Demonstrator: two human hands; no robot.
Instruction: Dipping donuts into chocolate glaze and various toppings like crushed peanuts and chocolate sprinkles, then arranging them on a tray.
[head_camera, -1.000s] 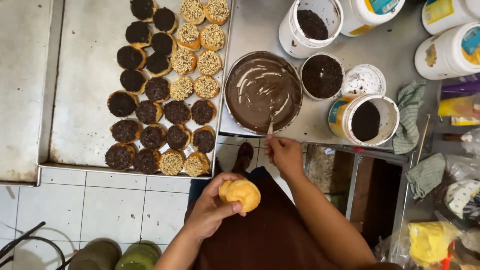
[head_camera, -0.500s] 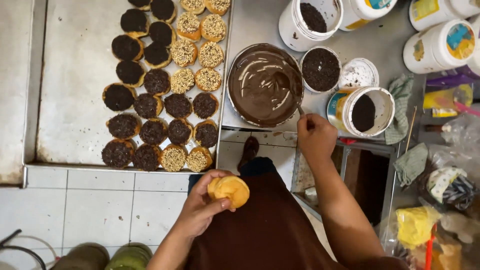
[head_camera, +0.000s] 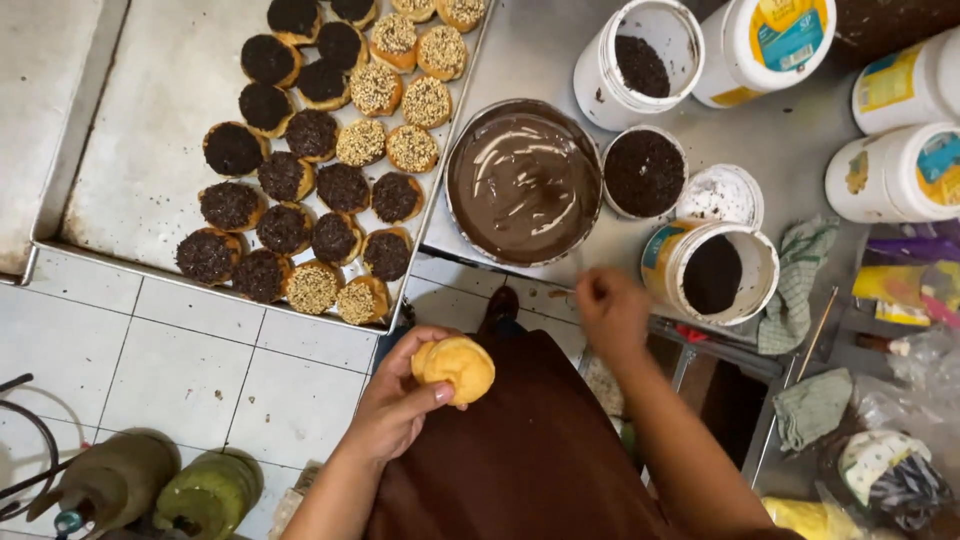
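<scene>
While a plain, round golden bun (head_camera: 455, 367) is cupped in the fingers of the left hand (head_camera: 400, 405) over the brown apron (head_camera: 530, 450), just below the table edge, the right hand (head_camera: 612, 312) is seen blurred near the rim of the round metal bowl of melted chocolate (head_camera: 522, 182). Its fingers are curled narrow; whether anything is pinched in them cannot be told. On the large steel tray (head_camera: 130, 150) many buns are already coated, some in dark sprinkles (head_camera: 265, 60), some in pale chopped nuts (head_camera: 375, 88). The held bun is judged uncoated, so its dipping and topping are left. Being near-round, it shows no clear long axis; its domed face is turned up and rightward. Tubs of dark sprinkles (head_camera: 645, 172) are set beside the bowl.
</scene>
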